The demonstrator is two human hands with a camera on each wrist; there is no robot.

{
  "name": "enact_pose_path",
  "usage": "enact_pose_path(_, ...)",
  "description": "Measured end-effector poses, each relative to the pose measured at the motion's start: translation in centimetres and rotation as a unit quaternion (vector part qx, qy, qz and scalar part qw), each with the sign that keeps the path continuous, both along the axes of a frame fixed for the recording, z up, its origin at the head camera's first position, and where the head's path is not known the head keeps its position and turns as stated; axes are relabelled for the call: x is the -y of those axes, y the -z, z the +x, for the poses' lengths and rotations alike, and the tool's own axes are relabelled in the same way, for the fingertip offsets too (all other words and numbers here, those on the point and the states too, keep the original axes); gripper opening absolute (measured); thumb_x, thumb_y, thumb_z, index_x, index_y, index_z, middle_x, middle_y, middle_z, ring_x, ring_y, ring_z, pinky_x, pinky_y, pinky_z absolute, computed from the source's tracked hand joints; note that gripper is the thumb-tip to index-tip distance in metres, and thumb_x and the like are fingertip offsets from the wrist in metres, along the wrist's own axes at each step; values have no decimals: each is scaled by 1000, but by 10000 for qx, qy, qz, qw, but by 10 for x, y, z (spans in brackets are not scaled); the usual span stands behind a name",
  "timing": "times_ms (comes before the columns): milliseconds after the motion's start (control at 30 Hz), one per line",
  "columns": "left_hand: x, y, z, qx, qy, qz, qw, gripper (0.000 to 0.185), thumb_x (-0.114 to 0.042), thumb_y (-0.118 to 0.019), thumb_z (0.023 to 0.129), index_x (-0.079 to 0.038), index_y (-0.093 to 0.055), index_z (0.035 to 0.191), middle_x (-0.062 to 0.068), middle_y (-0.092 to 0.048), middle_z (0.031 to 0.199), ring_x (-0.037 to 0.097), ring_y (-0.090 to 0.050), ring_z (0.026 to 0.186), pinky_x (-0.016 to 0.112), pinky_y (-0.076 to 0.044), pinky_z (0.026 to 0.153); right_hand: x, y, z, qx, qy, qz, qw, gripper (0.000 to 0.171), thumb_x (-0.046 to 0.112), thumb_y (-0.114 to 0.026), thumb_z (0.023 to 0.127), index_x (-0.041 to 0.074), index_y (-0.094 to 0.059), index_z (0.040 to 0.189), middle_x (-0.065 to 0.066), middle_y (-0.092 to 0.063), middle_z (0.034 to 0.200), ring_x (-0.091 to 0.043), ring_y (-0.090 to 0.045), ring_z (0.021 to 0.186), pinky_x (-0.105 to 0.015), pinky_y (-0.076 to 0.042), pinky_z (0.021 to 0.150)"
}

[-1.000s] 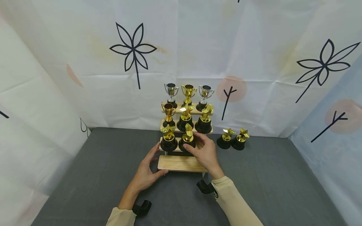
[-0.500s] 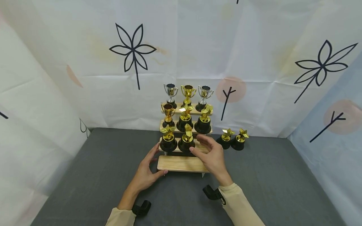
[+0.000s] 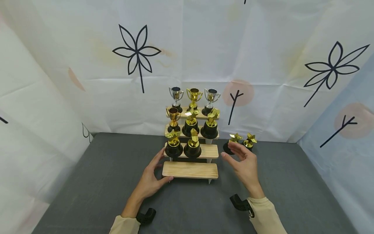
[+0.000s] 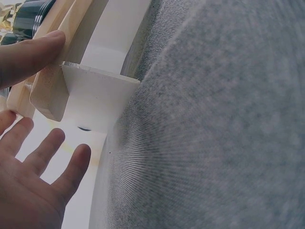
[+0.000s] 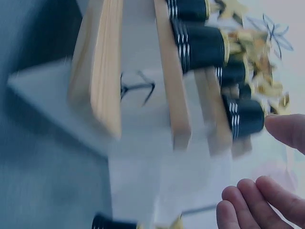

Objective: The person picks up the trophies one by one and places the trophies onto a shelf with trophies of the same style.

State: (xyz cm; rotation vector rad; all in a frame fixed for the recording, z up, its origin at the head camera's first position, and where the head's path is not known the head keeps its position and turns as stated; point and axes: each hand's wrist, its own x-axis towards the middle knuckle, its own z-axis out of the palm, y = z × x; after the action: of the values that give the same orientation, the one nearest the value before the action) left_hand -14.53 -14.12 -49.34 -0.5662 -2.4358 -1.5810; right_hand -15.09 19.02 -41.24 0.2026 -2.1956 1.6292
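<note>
A four-step wooden display stand (image 3: 190,170) bears small cup and star trophies in the head view. My left hand (image 3: 150,180) rests at its left end, thumb (image 4: 45,50) on the front step and the other fingers spread beside it. On the step above stand a left star trophy (image 3: 174,148) and a middle star trophy (image 3: 192,149), both upright on black bases. My right hand (image 3: 245,167) holds nothing, fingers loosely bent. It is right of the stand, before two star trophies on the table, a nearer-left one (image 3: 229,149) and a right one (image 3: 250,141), partly hidden by it.
Higher up stand a bronze-gold cup (image 3: 173,115), more star trophies (image 3: 209,128), and a row of silver and gold cups (image 3: 194,95). The dark grey table (image 3: 117,162) ends at a white patterned cloth (image 3: 263,65).
My right hand has let go of the middle star trophy on the stand and moved right towards the two trophies on the table. The left hand has stayed in place.
</note>
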Motion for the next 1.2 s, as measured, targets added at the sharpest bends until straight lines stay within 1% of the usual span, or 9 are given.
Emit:
enact_pose_path(67, 0, 0, 0, 2, -8, 7, 10000, 104, -11, -89, 79, -18, -27, 162, 11, -34, 161, 35, -40, 141, 62, -44, 105, -10, 2, -1, 94, 212, 25, 9997, 49, 0, -81, 85, -8, -63, 130, -23, -64, 128, -31, -62, 117, -17, -48, 100)
enact_pose_path(200, 0, 0, 0, 12, -11, -2, 10000, 104, -11, -89, 79, -18, -27, 162, 12, -34, 161, 36, -40, 141, 62, -44, 105, -29, 8, -4, 360, 631, 107, 9973, 49, 3, -81, 87, -7, -62, 131, -21, -64, 129, -26, -62, 117, -17, -49, 99)
enact_pose_path(333, 0, 0, 0, 17, -18, -29, 10000, 104, -11, -89, 80, -18, -26, 162, 12, -34, 161, 36, -40, 141, 62, -44, 105, -45, 18, -8, 638, 998, 232, 9927, 49, 7, -80, 89, -4, -62, 133, -19, -64, 130, -26, -62, 117, -17, -49, 98)
enact_pose_path(467, -1, 0, 0, 11, -25, -18, 10000, 104, -12, -89, 79, -18, -27, 162, 12, -35, 161, 35, -41, 141, 62, -44, 105, -59, 31, -16, 815, 1285, 353, 9877, 50, 9, -79, 90, -6, -60, 135, -24, -63, 131, -34, -61, 120, -36, -50, 102)
enact_pose_path(567, -1, -1, 1, 9, -21, 12, 10000, 104, -11, -89, 79, -19, -27, 162, 12, -34, 161, 35, -41, 141, 62, -44, 105, -69, 42, -23, 949, 1556, 476, 9821, 52, 12, -78, 91, -8, -59, 135, -28, -61, 130, -40, -60, 120, -47, -50, 100)
enact_pose_path(767, -1, -1, 1, 19, -21, 30, 10000, 103, -12, -89, 79, -18, -28, 162, 12, -35, 161, 35, -41, 141, 63, -44, 105, -86, 58, -36, 1468, 2048, 615, 9658, 55, 21, -79, 91, -6, -60, 135, -27, -63, 130, -39, -61, 119, -50, -51, 96)
enact_pose_path(867, -1, 0, 1, 35, -31, 0, 10000, 103, -12, -89, 79, -18, -27, 162, 12, -35, 161, 35, -40, 141, 63, -43, 105, -91, 61, -44, 1676, 2131, 672, 9602, 57, 23, -80, 90, -5, -60, 135, -26, -62, 131, -39, -60, 120, -51, -51, 97)
enact_pose_path(933, -1, 0, 0, 40, -33, -7, 10000, 103, -13, -89, 80, -18, -27, 162, 12, -35, 161, 35, -40, 141, 63, -43, 106, -92, 61, -50, 1757, 2128, 698, 9586, 58, 24, -80, 90, -6, -59, 136, -27, -61, 132, -41, -59, 121, -52, -50, 98)
enact_pose_path(1200, 0, 0, 0, 53, -48, -41, 10000, 103, -13, -89, 80, -19, -27, 162, 12, -35, 161, 36, -41, 141, 62, -44, 105, -94, 60, -70, 1975, 1930, 818, 9576, 63, 21, -80, 89, -9, -54, 139, -32, -56, 136, -44, -54, 127, -56, -48, 101)
